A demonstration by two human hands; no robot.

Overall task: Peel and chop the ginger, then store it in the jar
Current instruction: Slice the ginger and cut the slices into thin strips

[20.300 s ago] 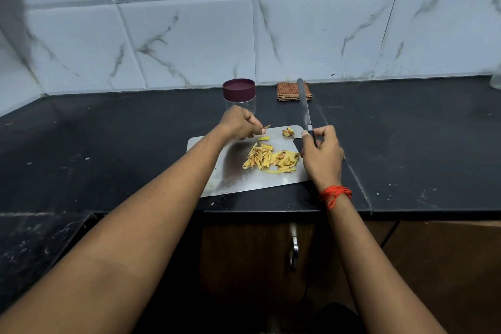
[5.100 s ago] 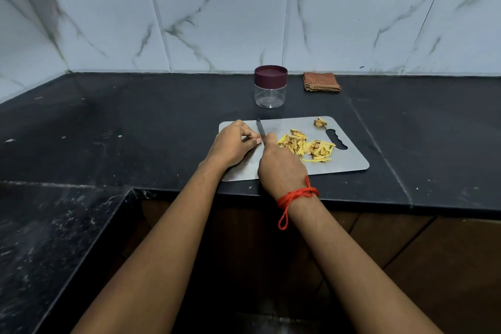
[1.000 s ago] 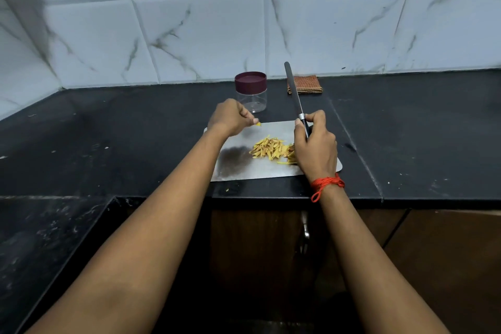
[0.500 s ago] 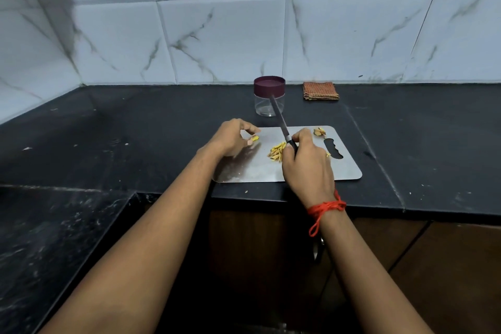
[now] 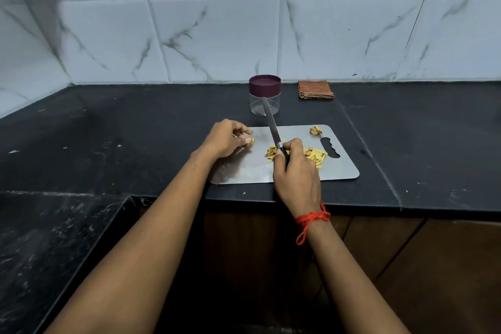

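A steel cutting board [image 5: 339, 168] lies on the black counter near its front edge. Yellow chopped ginger strips [image 5: 315, 156] are heaped in its middle, partly hidden by my right hand [image 5: 296, 171], which grips a knife [image 5: 271, 123] with the blade pointing up and away. My left hand [image 5: 226, 138] pinches a small yellow ginger piece [image 5: 252, 140] at the board's far left corner. Brownish ginger peelings [image 5: 315, 131] sit at the board's far right. A clear jar [image 5: 265, 95] with a maroon lid on stands behind the board.
A folded brown cloth [image 5: 315, 89] lies by the tiled wall, right of the jar. The black counter [image 5: 433, 144] stretches to both sides and turns a corner at lower left. Wooden cabinet doors are below the front edge.
Over the last second my right hand lowered the knife and shifted it left over the ginger pile. My left hand still pinches a small ginger piece at the board's left corner.
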